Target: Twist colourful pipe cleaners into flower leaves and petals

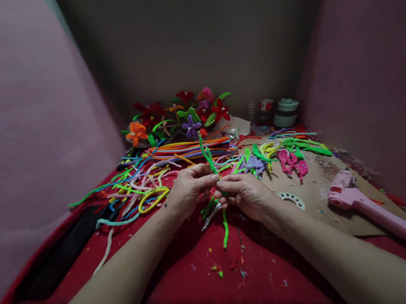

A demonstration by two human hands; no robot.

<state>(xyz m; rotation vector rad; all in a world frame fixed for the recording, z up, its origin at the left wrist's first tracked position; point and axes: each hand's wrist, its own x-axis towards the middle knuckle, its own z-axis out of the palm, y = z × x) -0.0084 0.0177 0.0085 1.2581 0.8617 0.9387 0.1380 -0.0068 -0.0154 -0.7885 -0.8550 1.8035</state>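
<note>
Over the middle of the red cloth, my left hand (196, 187) and my right hand (245, 191) meet with fingertips almost touching. Both are closed in a pinch on green pipe cleaners (206, 154), which stick up above the fingers. A bright green end (225, 229) hangs below the hands. The exact spot where the fingers grip is hidden. Beneath the hands lie more green pieces and something silvery (212, 216), partly covered. Left of my left hand is a looped yellow pipe cleaner (153, 199) among loose coloured ones.
Pipe-cleaner flowers (191, 125) stand at the back. A bundle of straight pipe cleaners (191, 148) lies before them. On the right, a cardboard sheet (315, 183) bears pink pieces (291, 161), a white ring with holes (295, 199) and a pink trimmer-like tool (372, 207). A lidded jar (286, 113) stands behind.
</note>
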